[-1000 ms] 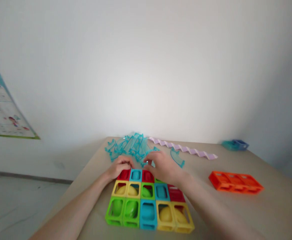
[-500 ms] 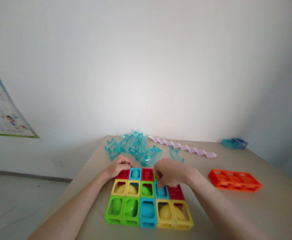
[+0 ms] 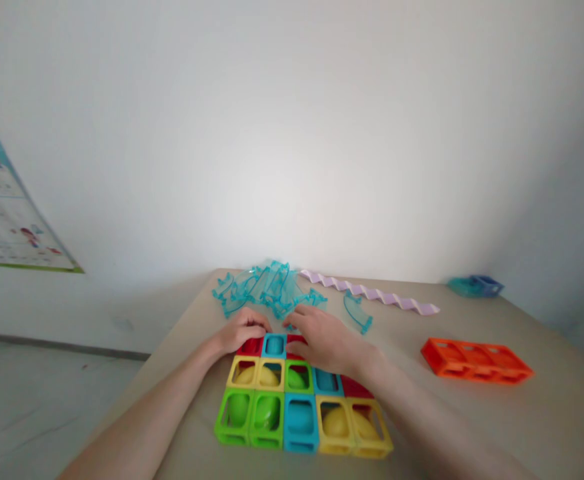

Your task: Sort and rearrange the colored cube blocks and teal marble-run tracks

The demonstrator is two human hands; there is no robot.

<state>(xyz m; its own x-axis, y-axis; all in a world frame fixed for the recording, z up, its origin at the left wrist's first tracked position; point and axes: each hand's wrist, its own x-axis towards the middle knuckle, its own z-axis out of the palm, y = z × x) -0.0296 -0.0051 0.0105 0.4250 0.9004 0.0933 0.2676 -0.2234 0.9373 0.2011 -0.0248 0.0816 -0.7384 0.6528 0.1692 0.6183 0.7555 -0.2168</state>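
A flat array of joined hollow plastic blocks (image 3: 301, 422) in green, blue, yellow and red lies on the table before me. Rounded shapes show inside the openings. My left hand (image 3: 245, 330) has its fingers curled over the red block (image 3: 250, 346) at the far left corner. Over the right part of the back row is my right hand (image 3: 319, 337), thumb and fingers apart around another red block (image 3: 296, 355). This hand hides the back right corner. Just behind both hands lies a pile of clear teal curved track pieces (image 3: 272, 287).
An orange row of joined blocks (image 3: 477, 361) sits on the table (image 3: 472, 427) to the right. One loose teal piece (image 3: 357, 312) and a lilac zigzag strip (image 3: 372, 293) lie toward the wall. A dark blue block (image 3: 486, 286) stands in the far right corner.
My right hand has moved left along the back row, from the green block to the red one, and its fingers have spread. My left hand stays at its corner. The view has shifted slightly.
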